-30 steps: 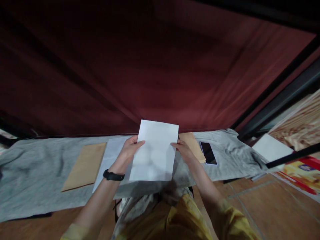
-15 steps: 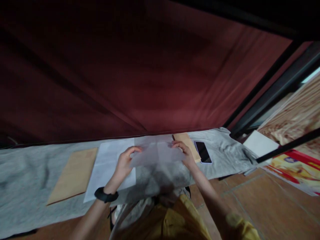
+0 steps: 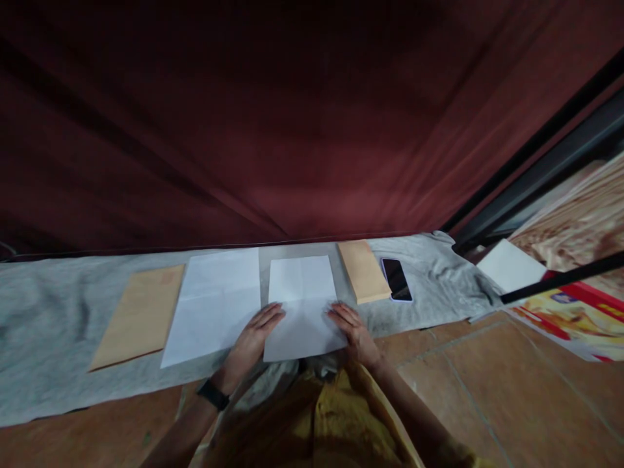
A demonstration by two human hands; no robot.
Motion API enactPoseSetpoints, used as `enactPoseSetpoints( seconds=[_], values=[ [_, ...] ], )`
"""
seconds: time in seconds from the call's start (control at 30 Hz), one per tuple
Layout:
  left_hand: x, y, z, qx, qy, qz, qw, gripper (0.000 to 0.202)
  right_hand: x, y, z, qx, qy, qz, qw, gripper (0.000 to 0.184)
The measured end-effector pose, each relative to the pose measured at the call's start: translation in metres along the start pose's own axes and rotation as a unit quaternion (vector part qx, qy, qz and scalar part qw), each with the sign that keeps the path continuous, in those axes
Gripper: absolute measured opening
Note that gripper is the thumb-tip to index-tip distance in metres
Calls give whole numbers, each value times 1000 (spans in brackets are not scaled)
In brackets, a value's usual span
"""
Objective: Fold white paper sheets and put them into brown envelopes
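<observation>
On gray cloth (image 3: 424, 257), a brown envelope (image 3: 139, 318) is lying left of a large sheet (image 3: 217, 302); the left hand (image 3: 257, 331), fingers extended, is resting on a smaller central sheet (image 3: 302, 286), the right hand (image 3: 353, 329) likewise; rightward, a tan packet (image 3: 364, 270) is adjoining a phone (image 3: 397, 280).

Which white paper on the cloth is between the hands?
The right sheet, between the left hand and right hand; the other sheet lies beside the left brown envelope.

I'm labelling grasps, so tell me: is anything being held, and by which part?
The left hand and right hand have fingers at opposite side edges of the white sheet between them; whether they pinch it cannot be told.
</observation>
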State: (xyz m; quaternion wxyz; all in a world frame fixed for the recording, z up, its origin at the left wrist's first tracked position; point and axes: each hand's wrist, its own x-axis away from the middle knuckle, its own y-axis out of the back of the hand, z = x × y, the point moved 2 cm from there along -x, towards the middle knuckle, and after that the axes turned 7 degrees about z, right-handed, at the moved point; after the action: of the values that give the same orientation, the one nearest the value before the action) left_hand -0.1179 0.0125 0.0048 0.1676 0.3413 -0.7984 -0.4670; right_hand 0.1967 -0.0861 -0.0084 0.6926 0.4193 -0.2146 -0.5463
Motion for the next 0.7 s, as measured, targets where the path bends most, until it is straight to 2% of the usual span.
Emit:
enactPoseSetpoints(
  seconds=[0.1,0.2,0.3,0.4,0.53,0.6,0.7],
  values=[
    [14,2,2,-70,-26,29,997,79,8,0,-1,6,18,17,1000,71],
    [28,5,4,-93,-44,60,993,84,13,-1,-2,8,32,42,999,61],
    [24,13,-7,-68,-32,31,997,79,14,-2,-1,7,33,42,999,55],
    [-5,8,-39,-56,-56,14,997,66,13,-2,1,9,29,37,999,52],
    [-60,-26,-83,-85,-87,35,992,50,12,-2,2,14,29,33,999,51],
    [-79,-45,-88,-109,-61,42,991,52,13,-3,1,17,32,33,999,52],
    [-88,-60,-77,-133,-45,23,990,56,14,-5,-1,21,33,44,998,54]
  ],
)
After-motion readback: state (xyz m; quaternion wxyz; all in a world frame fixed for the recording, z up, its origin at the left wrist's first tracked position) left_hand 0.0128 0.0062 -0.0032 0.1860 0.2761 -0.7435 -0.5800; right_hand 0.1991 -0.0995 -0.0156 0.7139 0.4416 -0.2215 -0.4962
